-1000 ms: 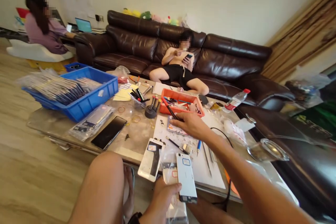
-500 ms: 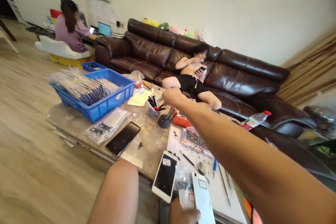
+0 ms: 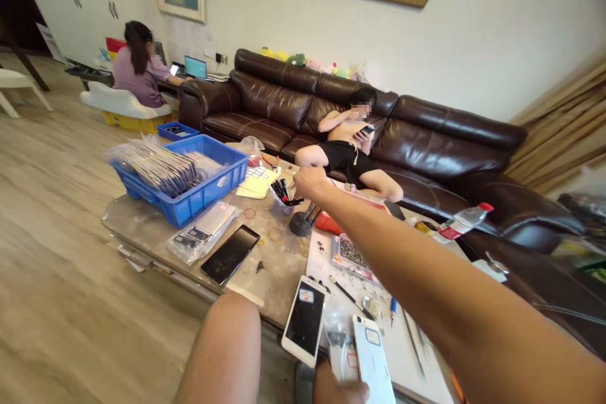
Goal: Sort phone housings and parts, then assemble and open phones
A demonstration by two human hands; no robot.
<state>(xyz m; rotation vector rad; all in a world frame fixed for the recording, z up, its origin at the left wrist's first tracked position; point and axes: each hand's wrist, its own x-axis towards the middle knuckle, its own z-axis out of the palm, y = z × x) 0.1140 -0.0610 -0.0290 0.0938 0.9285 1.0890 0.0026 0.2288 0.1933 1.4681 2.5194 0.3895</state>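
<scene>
My left hand [image 3: 344, 389], low in the picture, is closed on a white phone [image 3: 373, 353] with its back up and a blue-edged sticker near the top. A clear plastic bag [image 3: 337, 331] lies against that phone. Just left of it, a white-framed phone [image 3: 305, 320] with a dark screen lies at the table's near edge. My right hand [image 3: 310, 183] reaches far across the table, its fingers curled beside a cup of black pens [image 3: 283, 192]; what they hold, if anything, is hidden. Below it stands a dark round tool holder [image 3: 300, 223].
A blue crate [image 3: 208, 186] of bagged phone parts stands on the table's left, near a black phone [image 3: 231, 255]. On the white mat [image 3: 402, 372] lie tweezers, a brush and a box of screws [image 3: 353, 252]. A person [image 3: 350, 132] sits on the sofa; another [image 3: 142, 69] sits at a desk.
The whole view has shifted a little, so the scene sits lower and slightly further right. My left hand still grips the white phone, and my right arm remains stretched over the table.
</scene>
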